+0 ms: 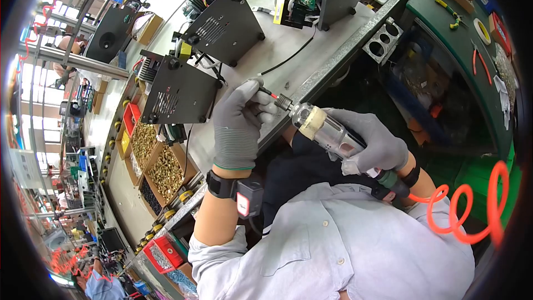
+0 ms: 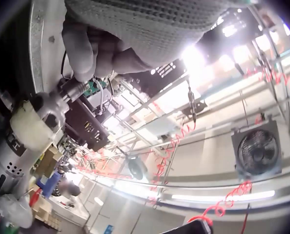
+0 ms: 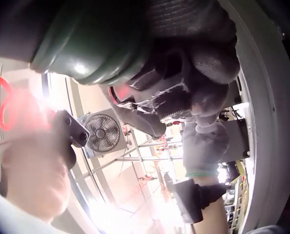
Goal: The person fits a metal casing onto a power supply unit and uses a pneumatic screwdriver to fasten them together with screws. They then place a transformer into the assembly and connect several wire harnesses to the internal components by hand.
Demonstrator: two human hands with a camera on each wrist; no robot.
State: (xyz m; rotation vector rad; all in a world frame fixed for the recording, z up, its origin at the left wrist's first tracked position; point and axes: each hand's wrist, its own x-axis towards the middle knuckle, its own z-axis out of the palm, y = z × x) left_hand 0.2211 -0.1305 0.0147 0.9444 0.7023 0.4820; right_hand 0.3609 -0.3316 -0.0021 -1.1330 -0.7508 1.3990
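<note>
My gloved right hand (image 1: pixel 373 138) grips an air screwdriver (image 1: pixel 333 136) with a clear body, a band of yellowish tape and a red coiled hose (image 1: pixel 456 228). Its bit (image 1: pixel 267 92), marked with red, points toward my gloved left hand (image 1: pixel 239 114). Thumb and fingers of the left hand pinch at the bit's tip; whether a screw sits there I cannot tell. In the left wrist view the driver's chuck (image 2: pixel 73 89) comes right up to the left fingertips. Just beyond the left hand stands a black metal panel (image 1: pixel 180 91) with slots, electronics behind it.
More slotted black panels (image 1: pixel 229 26) with circuit boards and wires stand along the metal bench (image 1: pixel 302 58). Compartments of brass-coloured hardware (image 1: pixel 166 168) lie at left, near a red bin (image 1: pixel 165 253). On the green surface at right are yellow-handled pliers (image 1: pixel 448 11) and a tape roll (image 1: pixel 482 31).
</note>
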